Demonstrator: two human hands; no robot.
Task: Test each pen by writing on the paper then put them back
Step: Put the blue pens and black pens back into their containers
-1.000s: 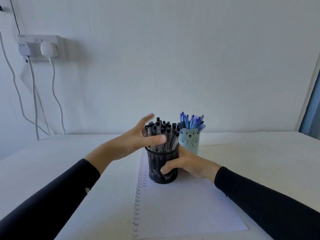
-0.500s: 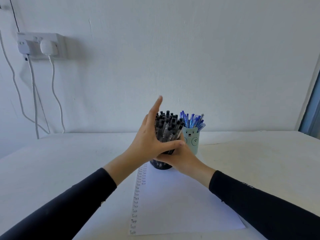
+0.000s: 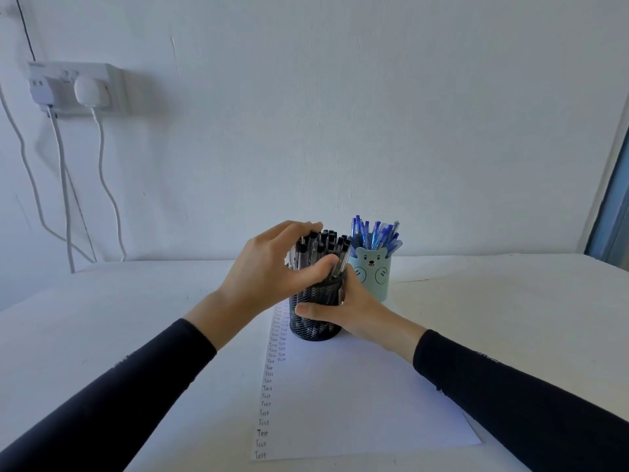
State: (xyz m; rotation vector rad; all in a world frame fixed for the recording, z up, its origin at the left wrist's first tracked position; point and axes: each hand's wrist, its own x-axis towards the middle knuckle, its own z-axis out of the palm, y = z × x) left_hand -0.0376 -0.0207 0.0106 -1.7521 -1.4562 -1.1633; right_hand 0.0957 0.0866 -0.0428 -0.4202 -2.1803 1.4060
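1. Mesh cup [image 3: 316,327], black, taken as landmark; upright on the far end of the paper [image 3: 340,403]; packed with black pens [image 3: 326,243], tops standing above its rim
2. Left hand [image 3: 269,270]; over the cup's top, reaching in from its left; fingers curled across the pen tops, thumb pressed to the pens at the near rim; clasps the bundle; whether one pen is singled out cannot be told
3. Right hand [image 3: 360,311]; low on the cup's right wall; thumb laid across the near face, fingers wrapped behind; grips the cup
4. Paper; under the cup and running from it toward the person; "Test" columns [image 3: 265,403] down its left edge, starting beside the cup's base
5. Bear cup [image 3: 372,274], pale blue; just right of the mesh cup and behind it; holds blue pens [image 3: 374,231]; no hand on it
6. Wall socket [image 3: 75,86]; far left of the cup and well above it
7. Change: half a second ago the left hand lay flat against the pens, fingers straight; those fingers have since closed over the tops
8. Reading: sorting of the bundle looks over and drawing the next pen seems due; no pen is out, nothing is being written
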